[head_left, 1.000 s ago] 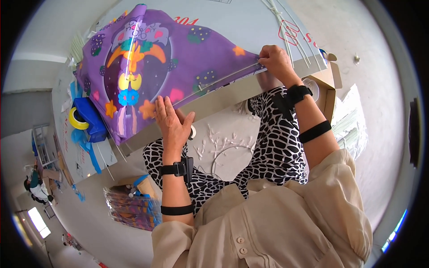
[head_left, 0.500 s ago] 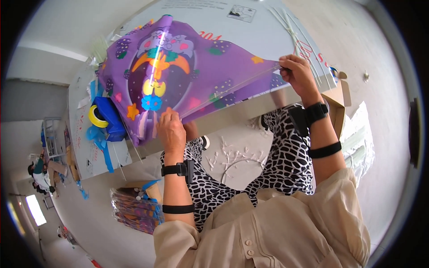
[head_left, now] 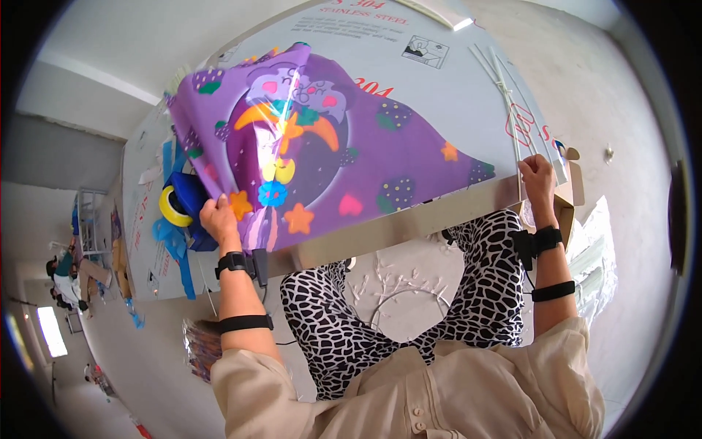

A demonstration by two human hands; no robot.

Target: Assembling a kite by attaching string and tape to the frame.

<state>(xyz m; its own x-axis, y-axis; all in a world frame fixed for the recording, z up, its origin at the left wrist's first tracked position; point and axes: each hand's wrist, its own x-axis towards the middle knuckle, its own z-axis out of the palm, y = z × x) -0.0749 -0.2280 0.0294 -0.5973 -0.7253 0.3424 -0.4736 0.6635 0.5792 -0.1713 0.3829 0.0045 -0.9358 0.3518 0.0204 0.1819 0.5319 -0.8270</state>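
Observation:
A thin, glossy purple printed sheet (head_left: pixel 365 157), with stars, berries and sleepy cloud faces, lies spread over the table with a raised shiny fold. My left hand (head_left: pixel 221 221) is closed on its near left edge, beside a blue tape dispenser (head_left: pixel 194 197) with a yellow roll. Past the sheet's pointed right corner, my right hand (head_left: pixel 537 179) has its fingers closed at the near end of some thin white rods (head_left: pixel 506 91). It appears to pinch one of them. Its fingertips are partly hidden.
The grey-covered table (head_left: pixel 453 102) has a bare metal front edge. Blue strips (head_left: pixel 175 252) hang at its left side. On the floor are an open cardboard box (head_left: pixel 570 197), clear plastic wrapping (head_left: pixel 594 252) and a bundle of packed sheets (head_left: pixel 201 347). White scraps lie between my legs.
My right hand has let go of the sheet's right corner and moved right and down to the rods. My left hand has shifted left along the near edge. The sheet now lies flatter.

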